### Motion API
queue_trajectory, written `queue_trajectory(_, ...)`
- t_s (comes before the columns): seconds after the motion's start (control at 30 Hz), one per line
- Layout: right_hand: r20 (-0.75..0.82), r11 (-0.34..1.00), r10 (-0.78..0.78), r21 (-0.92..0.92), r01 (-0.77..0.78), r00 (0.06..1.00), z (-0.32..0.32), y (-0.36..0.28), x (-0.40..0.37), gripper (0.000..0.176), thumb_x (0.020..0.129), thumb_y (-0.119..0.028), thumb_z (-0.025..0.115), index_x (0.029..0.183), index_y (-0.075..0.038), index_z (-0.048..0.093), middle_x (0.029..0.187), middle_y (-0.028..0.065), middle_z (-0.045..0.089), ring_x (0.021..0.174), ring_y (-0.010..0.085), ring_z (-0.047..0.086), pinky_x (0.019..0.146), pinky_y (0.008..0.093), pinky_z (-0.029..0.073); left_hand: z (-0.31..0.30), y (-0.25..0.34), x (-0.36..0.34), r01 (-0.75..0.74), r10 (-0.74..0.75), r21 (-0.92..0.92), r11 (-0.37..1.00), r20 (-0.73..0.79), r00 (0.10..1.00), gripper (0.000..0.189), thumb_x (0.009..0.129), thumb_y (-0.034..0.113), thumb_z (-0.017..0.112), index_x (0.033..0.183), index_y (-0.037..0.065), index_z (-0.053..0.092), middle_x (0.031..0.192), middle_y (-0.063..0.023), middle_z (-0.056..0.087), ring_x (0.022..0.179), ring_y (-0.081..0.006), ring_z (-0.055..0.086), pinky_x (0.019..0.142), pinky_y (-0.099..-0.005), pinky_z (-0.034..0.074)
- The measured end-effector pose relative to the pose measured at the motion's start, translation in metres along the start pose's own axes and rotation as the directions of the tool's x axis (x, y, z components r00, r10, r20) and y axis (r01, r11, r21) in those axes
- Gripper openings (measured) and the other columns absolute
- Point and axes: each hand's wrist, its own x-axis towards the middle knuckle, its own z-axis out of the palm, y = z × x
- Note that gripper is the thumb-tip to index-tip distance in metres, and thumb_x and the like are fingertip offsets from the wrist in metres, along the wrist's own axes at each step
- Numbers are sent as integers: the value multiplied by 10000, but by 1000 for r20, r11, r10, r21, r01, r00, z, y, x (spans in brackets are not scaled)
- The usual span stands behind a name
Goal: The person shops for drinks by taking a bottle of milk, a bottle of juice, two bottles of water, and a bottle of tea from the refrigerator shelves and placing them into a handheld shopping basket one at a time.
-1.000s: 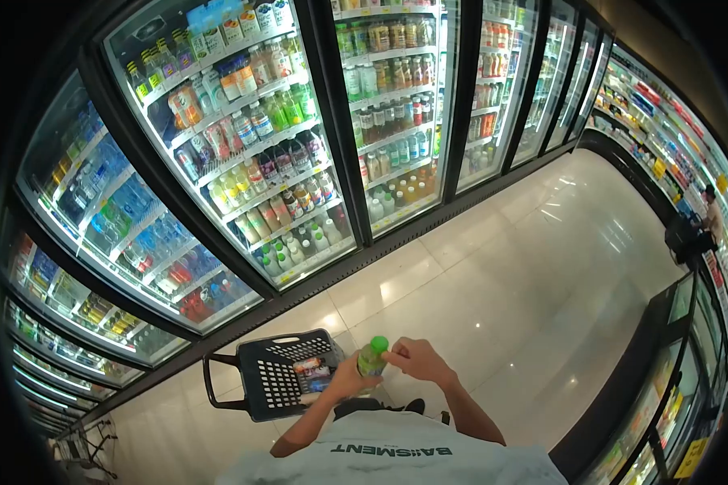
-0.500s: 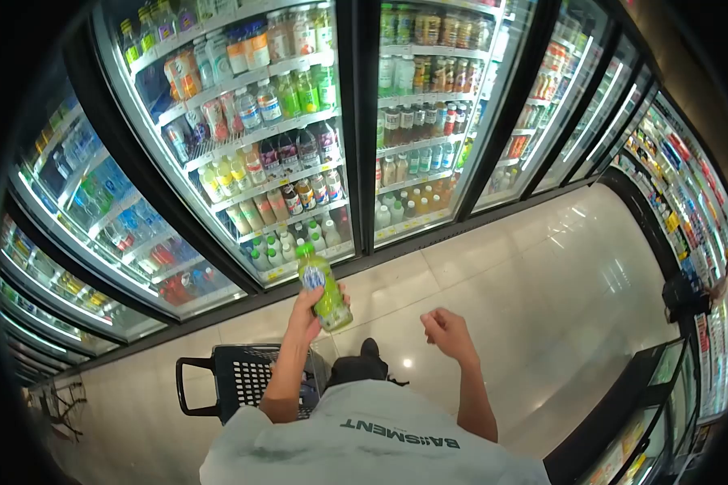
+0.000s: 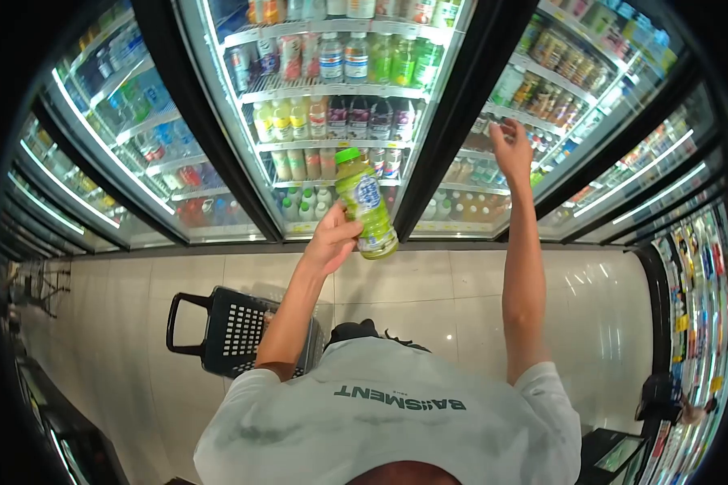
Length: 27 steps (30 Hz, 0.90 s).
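Observation:
My left hand [image 3: 332, 241] is wrapped around a plastic bottle of green drink [image 3: 366, 202] with a green cap and a blue-and-white label. The bottle leans slightly, cap end up and to the left, in front of the lit drinks cooler [image 3: 315, 144]. Stretched forward on the other side, my right hand [image 3: 511, 152] is near the glass door [image 3: 481, 162] of the neighbouring cooler. Its fingers are slightly bent and apart, with nothing in them. Whether it touches the door cannot be made out.
A dark shopping basket with holes [image 3: 239, 327] and a black handle [image 3: 188, 323] is below my left forearm. Black door frames [image 3: 453, 105] separate the coolers. Packed open shelves [image 3: 696, 299] line the far right, where part of another person [image 3: 692, 411] shows. Pale tiles cover the floor [image 3: 404, 279].
My right hand has gone from near my body up and forward to the right-hand cooler. My left hand has raised the bottle. The view has turned to face the coolers more squarely.

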Motion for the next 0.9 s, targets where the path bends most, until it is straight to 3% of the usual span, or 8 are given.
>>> queue_trajectory(0.07,-57,998,16,-62,-19,998,28,11,43,551,821,-423,690,1122,30,600,964,147,689,881,217,666,797,308,501,3,3,-4,-66,78,196,978,-53,996,617,839,19,602,1389,21,324,1311,-131,501,1222,-234,492,1054,-396,368)
queue_trajectory(0.27,306,952,234,122,-282,923,96,37,55,450,821,-446,677,767,-1,696,702,102,687,679,180,672,647,295,518,11,-1,-19,-155,184,263,952,-89,979,684,810,3,666,1400,33,319,1301,-100,484,1197,-201,490,1022,-358,389)
queue_trajectory(0.3,242,959,281,-40,-279,929,100,38,50,391,837,-387,673,750,-8,705,706,117,691,699,229,682,674,345,526,7,-5,-25,-134,178,272,953,-144,973,684,807,-3,664,1398,28,323,1299,-104,486,1192,-205,496,1018,-358,393)
queue_trajectory(0.33,-9,975,116,-190,-116,993,109,60,50,334,811,-338,703,797,-4,686,719,128,684,718,312,669,719,419,519,6,-6,-28,-113,170,283,952,-188,967,684,803,-8,663,1397,23,327,1297,-107,489,1187,-209,501,1015,-358,397)
queue_trajectory(0.43,-316,937,188,-227,-266,930,82,16,39,511,749,-354,756,1047,9,558,972,215,607,952,392,593,831,460,473,8,-10,-46,-116,165,255,960,-182,969,682,792,-23,659,1392,12,337,1292,-113,495,1172,-217,515,1009,-360,403)
queue_trajectory(0.5,-255,972,29,-218,-87,967,79,20,52,607,738,-368,764,1118,48,536,1104,262,558,1033,407,559,898,445,453,8,-16,-55,-128,182,257,958,-199,963,670,787,-28,657,1382,1,350,1265,-117,517,1154,-224,530,1006,-370,407)
queue_trajectory(0.6,-82,958,201,-193,-213,976,75,-6,61,754,718,-422,764,1237,56,500,1215,287,506,1117,439,522,967,451,439,6,-28,-65,-87,133,230,969,-194,972,643,789,-23,656,1364,0,370,1248,-117,532,1149,-230,534,1000,-379,409)
queue_trajectory(0.9,-89,993,-34,-119,24,995,79,29,46,575,785,-349,711,1105,77,497,1058,290,587,1022,439,569,888,465,459,10,-65,-68,36,18,192,981,-272,962,481,856,106,624,1277,-25,430,1182,-178,590,1049,-332,612,950,-465,476)
